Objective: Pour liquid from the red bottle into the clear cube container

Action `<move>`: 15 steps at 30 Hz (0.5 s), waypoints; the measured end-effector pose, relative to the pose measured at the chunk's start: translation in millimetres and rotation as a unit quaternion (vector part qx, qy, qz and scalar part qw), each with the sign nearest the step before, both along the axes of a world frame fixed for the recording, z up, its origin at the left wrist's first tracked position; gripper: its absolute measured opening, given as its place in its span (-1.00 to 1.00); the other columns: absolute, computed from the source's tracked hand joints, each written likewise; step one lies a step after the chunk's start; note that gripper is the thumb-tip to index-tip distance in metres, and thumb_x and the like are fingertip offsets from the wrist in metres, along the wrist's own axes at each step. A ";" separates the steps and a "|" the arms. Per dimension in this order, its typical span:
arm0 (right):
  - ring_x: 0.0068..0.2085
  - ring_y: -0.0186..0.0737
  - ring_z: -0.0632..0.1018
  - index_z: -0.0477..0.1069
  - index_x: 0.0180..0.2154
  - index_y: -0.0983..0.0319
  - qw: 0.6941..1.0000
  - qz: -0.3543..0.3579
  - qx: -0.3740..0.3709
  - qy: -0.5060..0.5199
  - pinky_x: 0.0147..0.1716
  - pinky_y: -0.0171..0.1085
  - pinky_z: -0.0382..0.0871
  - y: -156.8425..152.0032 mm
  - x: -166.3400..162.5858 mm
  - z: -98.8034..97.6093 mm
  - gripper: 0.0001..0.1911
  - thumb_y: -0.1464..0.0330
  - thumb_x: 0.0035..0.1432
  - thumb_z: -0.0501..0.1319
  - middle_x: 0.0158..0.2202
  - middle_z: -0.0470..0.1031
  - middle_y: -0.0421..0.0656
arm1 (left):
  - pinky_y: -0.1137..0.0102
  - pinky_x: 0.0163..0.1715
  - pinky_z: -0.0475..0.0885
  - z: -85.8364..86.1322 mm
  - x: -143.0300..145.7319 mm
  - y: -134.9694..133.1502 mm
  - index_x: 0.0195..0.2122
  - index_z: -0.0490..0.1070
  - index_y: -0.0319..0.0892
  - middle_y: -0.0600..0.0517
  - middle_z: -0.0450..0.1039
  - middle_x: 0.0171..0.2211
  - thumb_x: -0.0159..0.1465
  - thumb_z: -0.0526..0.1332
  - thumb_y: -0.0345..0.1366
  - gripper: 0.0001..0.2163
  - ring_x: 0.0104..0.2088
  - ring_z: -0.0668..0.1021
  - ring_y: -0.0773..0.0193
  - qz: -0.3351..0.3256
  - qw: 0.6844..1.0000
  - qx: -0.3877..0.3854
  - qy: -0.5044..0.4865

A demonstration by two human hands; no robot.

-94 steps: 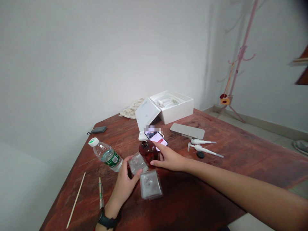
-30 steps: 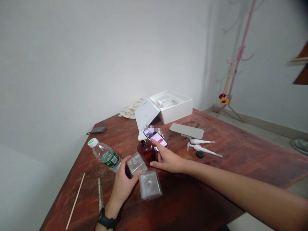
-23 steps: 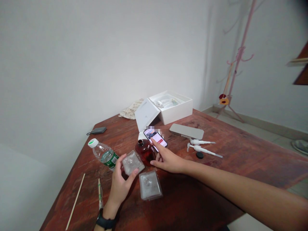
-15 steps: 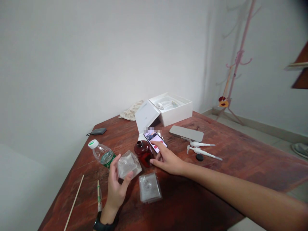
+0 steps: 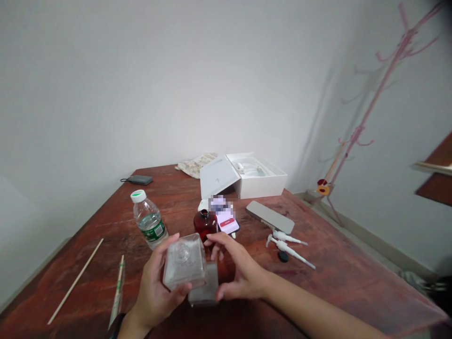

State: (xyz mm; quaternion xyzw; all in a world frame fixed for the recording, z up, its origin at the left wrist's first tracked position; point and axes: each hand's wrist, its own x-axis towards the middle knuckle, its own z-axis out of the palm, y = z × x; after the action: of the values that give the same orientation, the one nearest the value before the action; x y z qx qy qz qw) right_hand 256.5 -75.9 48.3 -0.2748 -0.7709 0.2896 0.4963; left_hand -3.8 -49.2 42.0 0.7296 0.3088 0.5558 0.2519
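My left hand is closed round a clear square bottle, its round neck facing up and toward me. Partly behind it, a second clear square bottle is on the table. My right hand is just right of that second bottle, thumb and fingers apart, the thumb close to its edge; contact is hard to make out. Beyond its fingertips stands a dark red-brown bottle with an uncapped mouth. A lit phone rests behind that bottle.
A water bottle stands left of my left hand. Two white pump heads, a black cap and a grey case lie to the right. An open white box is at the back. Wooden sticks lie at left.
My left hand has lifted the clear bottle toward me. My right hand has left the phone screen and moved down to the second clear bottle. The view has shifted.
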 end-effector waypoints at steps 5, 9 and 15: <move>0.10 0.14 0.65 0.29 0.32 0.12 1.000 0.011 -0.017 -0.005 0.12 -0.01 0.53 -9.8 -5.9 6.7 0.08 -0.07 -0.13 0.65 0.17 0.59 0.06 | 0.05 -0.14 0.73 18.0 13.3 -19.7 0.30 0.46 -0.02 -0.19 0.67 0.03 0.16 0.53 0.09 -0.29 -0.07 0.73 -0.24 -0.089 0.992 -0.094 -0.005; 0.08 0.11 0.68 0.37 0.25 0.11 0.998 0.011 -0.046 0.030 0.12 -0.02 0.54 -15.1 -11.6 11.2 -0.08 0.03 -0.06 0.64 0.14 0.64 0.00 | 0.04 -0.17 0.74 26.6 18.4 -24.1 0.24 0.53 -0.05 -0.16 0.69 0.00 0.07 0.57 0.01 -0.29 -0.14 0.74 -0.24 -0.087 0.981 -0.170 -0.041; 0.08 0.09 0.68 0.40 0.26 0.08 0.997 -0.018 -0.061 0.042 0.14 -0.02 0.53 -19.3 -18.2 11.5 -0.13 0.07 -0.03 0.61 0.15 0.64 -0.03 | 0.05 -0.11 0.73 19.7 15.7 -15.3 0.28 0.48 0.01 -0.16 0.68 0.01 0.11 0.58 -0.04 -0.30 -0.11 0.75 -0.22 -0.121 0.983 -0.131 -0.045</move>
State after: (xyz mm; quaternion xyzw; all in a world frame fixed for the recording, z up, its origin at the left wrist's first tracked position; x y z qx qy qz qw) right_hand 238.3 -95.2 59.8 -0.3059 -0.7249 0.3386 0.5160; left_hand 11.9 -64.5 61.6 0.6968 0.2764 0.5081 0.4242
